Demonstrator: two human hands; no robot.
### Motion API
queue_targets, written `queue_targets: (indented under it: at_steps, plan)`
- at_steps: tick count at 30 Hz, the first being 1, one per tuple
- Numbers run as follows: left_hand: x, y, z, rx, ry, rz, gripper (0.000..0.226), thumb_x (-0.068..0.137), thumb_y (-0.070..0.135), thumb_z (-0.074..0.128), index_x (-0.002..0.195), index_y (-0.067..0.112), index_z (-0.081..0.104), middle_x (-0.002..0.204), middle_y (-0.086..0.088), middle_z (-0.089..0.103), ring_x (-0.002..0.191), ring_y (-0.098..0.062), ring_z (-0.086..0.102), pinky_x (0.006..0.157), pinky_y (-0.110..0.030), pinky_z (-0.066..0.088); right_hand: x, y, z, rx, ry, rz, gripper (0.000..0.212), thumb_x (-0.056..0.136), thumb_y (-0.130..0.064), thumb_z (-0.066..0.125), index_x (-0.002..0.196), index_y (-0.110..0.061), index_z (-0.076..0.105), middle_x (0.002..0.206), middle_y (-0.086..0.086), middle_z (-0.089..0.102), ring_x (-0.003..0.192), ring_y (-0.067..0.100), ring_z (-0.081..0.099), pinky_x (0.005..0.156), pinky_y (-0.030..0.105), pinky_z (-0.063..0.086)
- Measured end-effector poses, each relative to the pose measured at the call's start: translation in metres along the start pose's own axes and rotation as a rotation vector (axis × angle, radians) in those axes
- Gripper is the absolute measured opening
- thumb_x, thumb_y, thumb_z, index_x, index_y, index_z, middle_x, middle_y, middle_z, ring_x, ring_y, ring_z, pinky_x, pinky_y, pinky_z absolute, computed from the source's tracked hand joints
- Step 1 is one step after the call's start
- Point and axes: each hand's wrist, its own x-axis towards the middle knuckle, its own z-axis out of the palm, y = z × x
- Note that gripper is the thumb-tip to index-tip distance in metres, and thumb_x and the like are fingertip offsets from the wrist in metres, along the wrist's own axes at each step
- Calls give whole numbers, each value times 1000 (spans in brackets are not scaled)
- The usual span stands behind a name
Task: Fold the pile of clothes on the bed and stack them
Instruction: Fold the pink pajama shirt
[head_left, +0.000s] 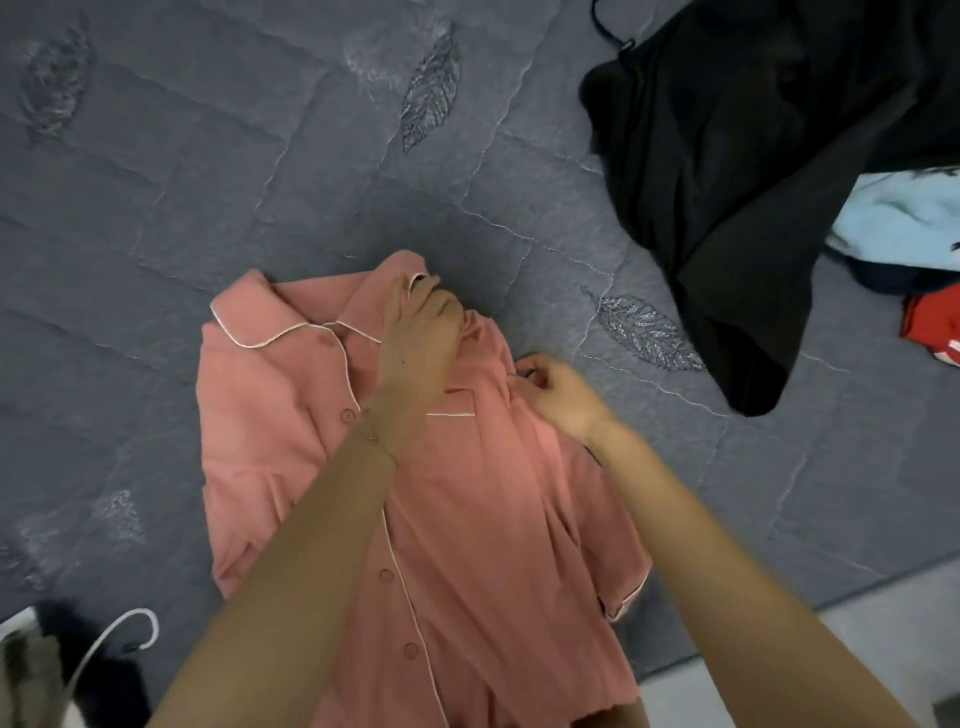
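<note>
A pink button-up pyjama shirt (291, 447) with white piping lies front-up on the grey quilted bed (208, 182), collar pointing away from me. My left hand (421, 343) grips the right side of the collar, fingers curled round the fabric. My right hand (558, 395) pinches the shirt's right shoulder edge, beside the chest pocket. The right sleeve trails down toward the bed's edge. Both forearms cross over the lower part of the shirt and hide some of it.
A pile of unfolded clothes sits at the upper right: a large black garment (753, 182), a pale blue piece (904, 218) and a red one (935, 322). A white hanger hook (140, 623) and dark fabric lie at the lower left. The bed's edge runs along the lower right.
</note>
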Motion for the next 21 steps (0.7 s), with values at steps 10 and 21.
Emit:
queue_targets:
  at_steps: [10, 21]
  plan:
    - [7, 3, -9, -187, 80, -12, 21, 97, 18, 54, 105, 4, 68, 115, -9, 66, 136, -29, 39, 116, -43, 11, 1, 3, -22, 199, 133, 78, 24, 101, -16, 45, 79, -11, 51, 79, 4, 54, 76, 16, 48, 63, 26, 28]
    - [47, 46, -22, -566, 356, -251, 12, 94, 16, 58, 93, 14, 69, 88, -2, 68, 88, -23, 58, 102, -30, 22, 1, -11, -100, 312, 665, -114, 19, 81, -2, 62, 74, -17, 54, 65, -11, 53, 60, 6, 49, 61, 27, 42]
